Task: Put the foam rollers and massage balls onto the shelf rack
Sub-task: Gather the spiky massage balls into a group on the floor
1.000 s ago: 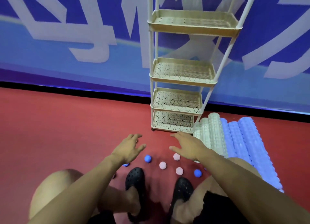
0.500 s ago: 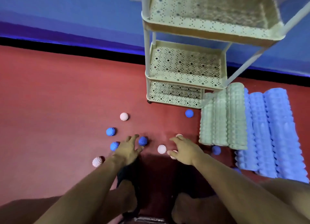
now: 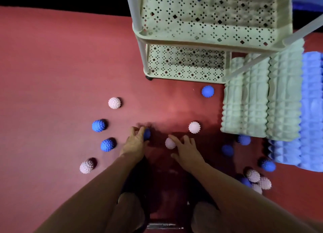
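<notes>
Seeing left hand (image 3: 134,143) fingers curled round a blue ball (image 3: 146,133) on the floor (image 3: 52,67). Right hand (image 3: 185,150) fingers spread, touching a pink ball (image 3: 169,143). Rack (image 3: 174,40) just beyond, rollers (image 3: 262,96) beside it.

Left hand (image 3: 135,143) now around blue ball (image 3: 146,133), previously open.
</notes>
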A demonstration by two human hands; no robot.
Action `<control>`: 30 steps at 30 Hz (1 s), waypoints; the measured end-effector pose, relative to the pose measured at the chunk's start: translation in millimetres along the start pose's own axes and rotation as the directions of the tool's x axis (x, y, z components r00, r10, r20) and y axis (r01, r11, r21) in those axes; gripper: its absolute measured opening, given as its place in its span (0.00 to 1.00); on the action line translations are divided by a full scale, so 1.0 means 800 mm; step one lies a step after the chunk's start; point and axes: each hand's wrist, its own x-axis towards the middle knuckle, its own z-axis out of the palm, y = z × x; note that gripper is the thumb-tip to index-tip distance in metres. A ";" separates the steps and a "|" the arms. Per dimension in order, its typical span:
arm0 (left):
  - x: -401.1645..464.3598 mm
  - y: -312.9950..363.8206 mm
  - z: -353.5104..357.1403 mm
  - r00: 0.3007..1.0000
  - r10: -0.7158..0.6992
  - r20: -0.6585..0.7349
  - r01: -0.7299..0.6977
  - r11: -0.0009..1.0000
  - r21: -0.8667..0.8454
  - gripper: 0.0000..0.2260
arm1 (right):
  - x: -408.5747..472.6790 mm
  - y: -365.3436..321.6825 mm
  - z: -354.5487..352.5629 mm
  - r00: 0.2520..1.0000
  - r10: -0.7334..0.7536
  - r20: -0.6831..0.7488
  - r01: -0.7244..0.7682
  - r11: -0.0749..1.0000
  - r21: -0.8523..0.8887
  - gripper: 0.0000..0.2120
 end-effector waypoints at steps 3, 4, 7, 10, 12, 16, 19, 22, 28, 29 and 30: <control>0.012 0.001 0.003 1.000 -0.006 -0.027 0.005 1.000 -0.028 0.23 | 0.006 0.004 0.004 0.997 0.048 -0.059 -0.045 0.997 0.061 0.31; 0.015 0.003 0.002 0.999 -0.002 -0.035 0.002 1.000 -0.025 0.22 | 0.007 0.005 0.004 0.996 0.063 -0.064 -0.058 0.996 0.074 0.30; 0.020 0.009 0.003 1.000 -0.005 -0.030 0.005 1.000 -0.018 0.22 | 0.013 0.009 -0.003 0.997 0.009 -0.071 -0.006 0.999 0.050 0.26; 0.003 0.021 -0.007 0.999 0.007 -0.040 -0.008 0.999 -0.033 0.20 | 0.006 0.006 -0.034 0.992 -0.119 -0.047 0.118 0.993 -0.016 0.21; -0.019 0.033 -0.019 0.999 0.031 -0.045 -0.033 0.999 -0.032 0.19 | -0.013 -0.001 -0.061 0.989 -0.137 -0.047 0.135 0.990 -0.030 0.20; -0.078 0.063 -0.068 0.981 0.161 -0.103 -0.162 0.987 0.005 0.17 | -0.068 -0.007 -0.131 0.984 -0.155 -0.093 0.145 0.984 -0.106 0.25; -0.116 0.093 -0.122 0.968 0.215 -0.128 -0.205 0.975 0.085 0.21 | -0.115 -0.010 -0.190 0.985 -0.128 -0.116 0.118 0.989 -0.092 0.26; -0.136 0.125 -0.177 0.950 0.265 -0.167 -0.246 0.961 0.126 0.26 | -0.129 -0.011 -0.238 0.989 -0.089 -0.119 0.083 0.995 -0.048 0.25; -0.107 0.146 -0.175 0.944 0.275 -0.182 -0.271 0.961 0.046 0.22 | -0.096 0.029 -0.242 0.997 -0.011 -0.077 0.027 0.977 0.210 0.18; -0.094 0.141 -0.160 0.950 0.257 -0.179 -0.258 0.966 0.015 0.21 | -0.087 0.040 -0.230 0.996 0.023 -0.085 0.001 0.961 0.278 0.18; -0.080 0.135 -0.144 0.956 0.235 -0.173 -0.244 0.969 -0.031 0.21 | -0.075 0.051 -0.216 0.994 0.059 -0.090 -0.024 0.936 0.351 0.18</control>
